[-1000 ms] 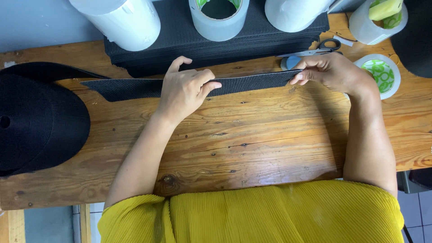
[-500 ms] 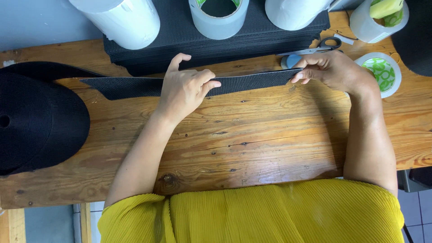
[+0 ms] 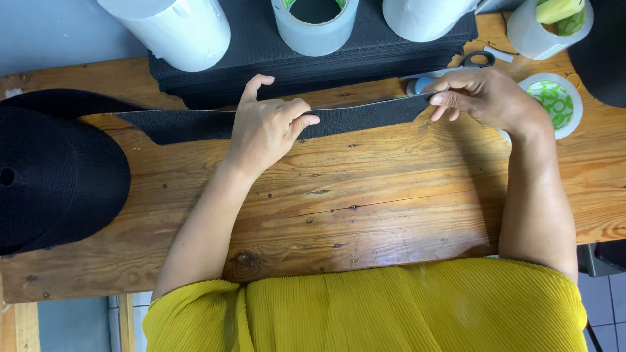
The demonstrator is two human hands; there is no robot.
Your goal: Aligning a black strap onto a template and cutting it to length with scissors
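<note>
A black webbing strap (image 3: 189, 124) runs from a big black roll (image 3: 52, 176) at the left across the wooden table (image 3: 391, 202). My left hand (image 3: 267, 127) presses flat on the strap's middle, fingers spread over it. My right hand (image 3: 482, 98) pinches the strap's free end at the right and holds it taut. Scissors (image 3: 456, 65) lie just behind my right hand, partly hidden by it.
A stack of black cut strips (image 3: 313, 72) lies along the table's back edge. White rolls (image 3: 176, 29) and a clear tape roll (image 3: 316, 23) stand on it. A white lid with green print (image 3: 554, 101) and a white cup (image 3: 548, 26) sit at the right.
</note>
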